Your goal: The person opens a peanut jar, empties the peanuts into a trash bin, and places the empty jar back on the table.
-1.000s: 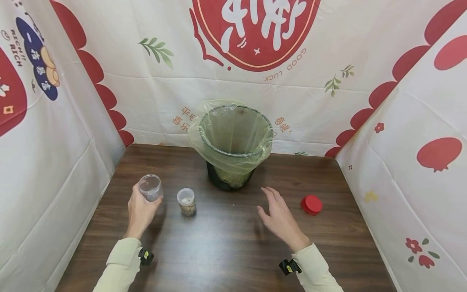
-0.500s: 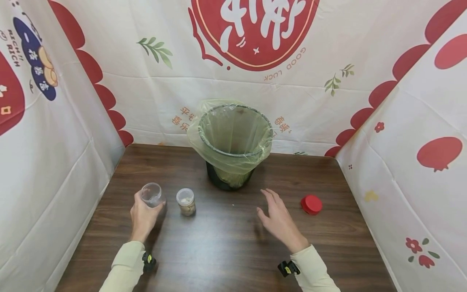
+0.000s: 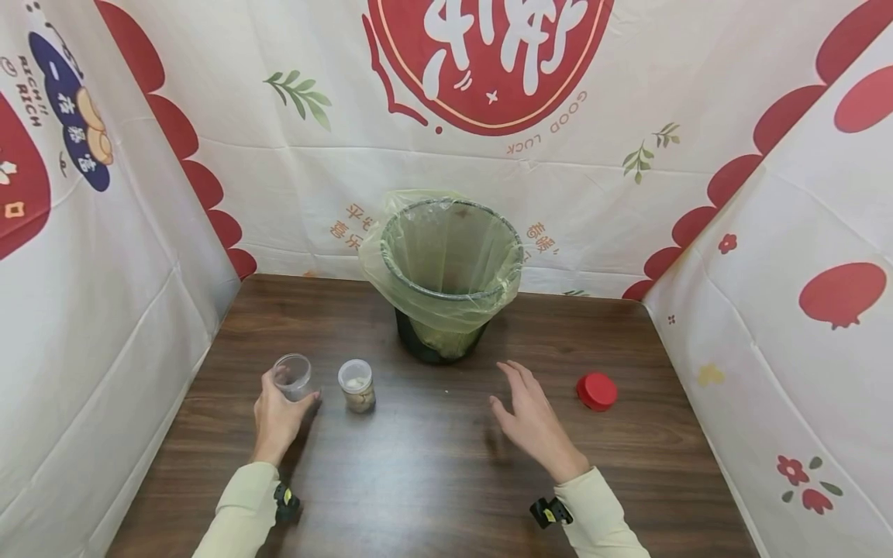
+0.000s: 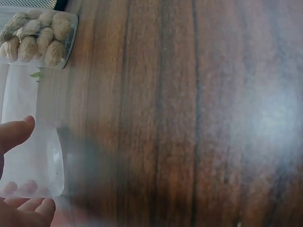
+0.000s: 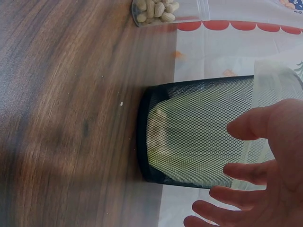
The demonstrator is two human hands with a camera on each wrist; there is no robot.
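My left hand (image 3: 277,415) grips an empty clear plastic jar (image 3: 292,377) that stands on or just above the dark wooden table (image 3: 432,480); in the left wrist view the thumb and fingertips wrap the jar (image 4: 31,142). Just to its right stands a second clear jar holding peanuts (image 3: 356,385), also seen as the peanut jar (image 4: 38,35) and peanut jar (image 5: 165,10). My right hand (image 3: 532,418) hovers open above the table, fingers spread and holding nothing, in front of a black mesh bin (image 3: 446,267) lined with a green bag. A red lid (image 3: 596,390) lies to the right of that hand.
Printed white and red cloth walls (image 3: 105,271) close in the table on the left, back and right. The mesh bin (image 5: 194,137) stands at the back middle of the table.
My left hand has lowered the empty jar down toward the table beside the peanut jar. The right hand has barely moved.
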